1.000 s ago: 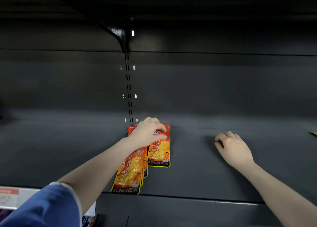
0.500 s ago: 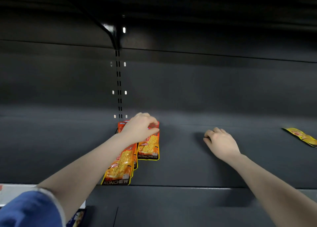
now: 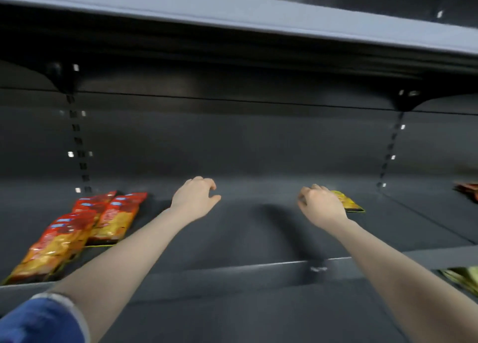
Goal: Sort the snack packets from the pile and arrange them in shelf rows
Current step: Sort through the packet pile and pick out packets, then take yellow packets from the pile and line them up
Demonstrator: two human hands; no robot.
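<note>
Head view. I see both bare arms stretched over the dark shelf. My left hand hovers above bare shelf surface, fingers loosely curled, holding nothing. My right hand sits over the near end of a yellow packet; fingers bent downward, but I cannot tell whether they grasp it or only touch it. Frame is motion-blurred.

Orange packets lie flat at the left of the shelf in two overlapping rows, front one reaching the shelf edge, well apart from the left hand. Another reddish packet shows at the far right edge, on the next shelf bay. Greenish-yellow packets sit below at lower right. Blue sleeve at lower left
</note>
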